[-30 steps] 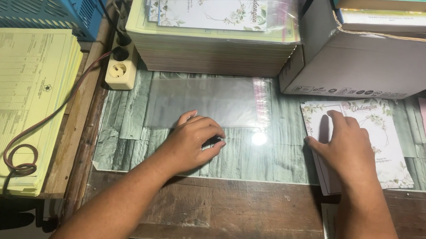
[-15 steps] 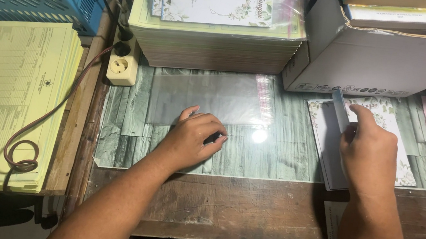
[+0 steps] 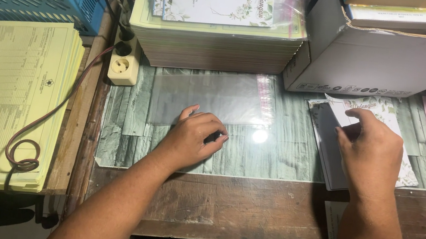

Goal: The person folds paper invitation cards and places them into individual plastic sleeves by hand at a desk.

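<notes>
Now, left hand [image 3: 192, 140] rests palm-down on the glass desktop [image 3: 274, 155], fingers curled loosely together, touching the near edge of a clear plastic sleeve [image 3: 210, 96] lying flat near a white power socket [image 3: 123, 64]. Right hand [image 3: 370, 151] sits on a pile of floral cards [image 3: 388, 118] beside a cardboard box [image 3: 390, 63], thumb and fingertips pinching the top card's edge.

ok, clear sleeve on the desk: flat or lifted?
Flat. The clear sleeve lies spread on the glass desktop, its red-striped end to the right. The left hand rests on its near edge; the right hand is on the cards.
</notes>
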